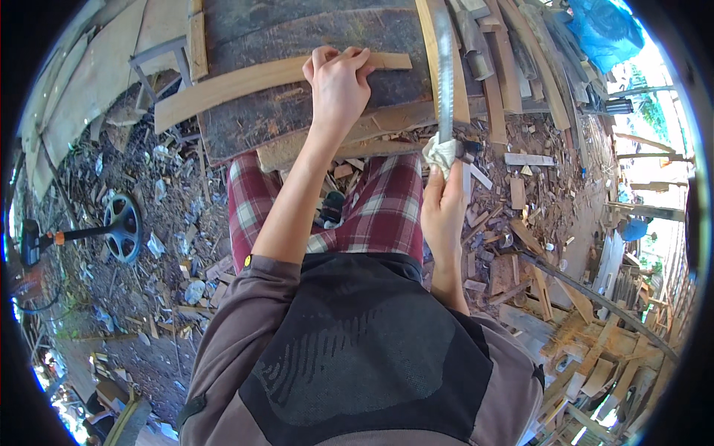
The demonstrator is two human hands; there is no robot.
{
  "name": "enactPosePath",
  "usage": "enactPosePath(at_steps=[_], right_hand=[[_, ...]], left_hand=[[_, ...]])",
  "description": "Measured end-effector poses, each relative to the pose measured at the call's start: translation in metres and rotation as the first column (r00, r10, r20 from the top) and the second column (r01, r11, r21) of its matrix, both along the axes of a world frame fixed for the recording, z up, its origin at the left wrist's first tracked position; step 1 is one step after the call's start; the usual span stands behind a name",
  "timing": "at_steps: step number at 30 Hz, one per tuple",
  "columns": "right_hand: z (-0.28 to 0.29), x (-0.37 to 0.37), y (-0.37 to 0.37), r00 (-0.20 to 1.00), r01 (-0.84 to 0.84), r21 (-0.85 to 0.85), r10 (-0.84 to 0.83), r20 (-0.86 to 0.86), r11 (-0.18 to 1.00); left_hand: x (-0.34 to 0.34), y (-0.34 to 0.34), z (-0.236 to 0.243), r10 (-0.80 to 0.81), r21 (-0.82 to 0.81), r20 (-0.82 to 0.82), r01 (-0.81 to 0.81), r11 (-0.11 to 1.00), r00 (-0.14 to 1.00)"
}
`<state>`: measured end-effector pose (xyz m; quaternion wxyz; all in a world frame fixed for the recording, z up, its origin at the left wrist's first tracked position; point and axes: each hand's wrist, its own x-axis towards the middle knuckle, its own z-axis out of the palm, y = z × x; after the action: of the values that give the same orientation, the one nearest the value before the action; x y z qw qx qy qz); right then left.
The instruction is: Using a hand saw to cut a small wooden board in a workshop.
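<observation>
A long, narrow wooden board (238, 91) lies crosswise on the dark worktable (260, 134), its left end jutting past the table's edge. My left hand (338, 88) presses on it near its right part, with the fingers curled over the far edge. In my right hand (444, 212) is a handsaw (445, 82), its toothed metal blade pointing away from me. Pale cloth (440, 152) is wrapped around the saw just above my fingers. The blade stands to the right of the board, apart from it, and overlaps a light plank (460, 97) in view.
Stacked boards (532, 52) lean at the far right, near a blue tarp (606, 33). Wood scraps litter the ground on both sides. A black wheel on a shaft (123, 228) lies at left. More offcuts (595, 364) are heaped at lower right.
</observation>
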<state>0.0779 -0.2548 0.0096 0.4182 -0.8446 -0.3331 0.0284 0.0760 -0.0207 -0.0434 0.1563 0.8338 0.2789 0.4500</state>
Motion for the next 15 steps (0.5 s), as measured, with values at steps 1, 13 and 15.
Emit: enactPosePath(at_steps=[1,13,15], right_hand=[[-0.004,0.0,0.003,0.999,-0.007,0.015,0.008,-0.036,1.0],[-0.039,0.008,-0.005,0.998,-0.034,0.058,0.031,0.052,0.998],[-0.037,0.008,-0.005,1.0,-0.018,0.056,0.018,0.011,0.998]], left_hand=[[0.0,0.0,0.001,-0.003,-0.002,-0.004,0.003,1.0,1.0],[0.006,0.035,0.033,-0.005,0.074,-0.147,0.016,0.997,0.989],[0.01,0.046,0.033,-0.016,0.151,-0.176,0.043,0.988,0.984]])
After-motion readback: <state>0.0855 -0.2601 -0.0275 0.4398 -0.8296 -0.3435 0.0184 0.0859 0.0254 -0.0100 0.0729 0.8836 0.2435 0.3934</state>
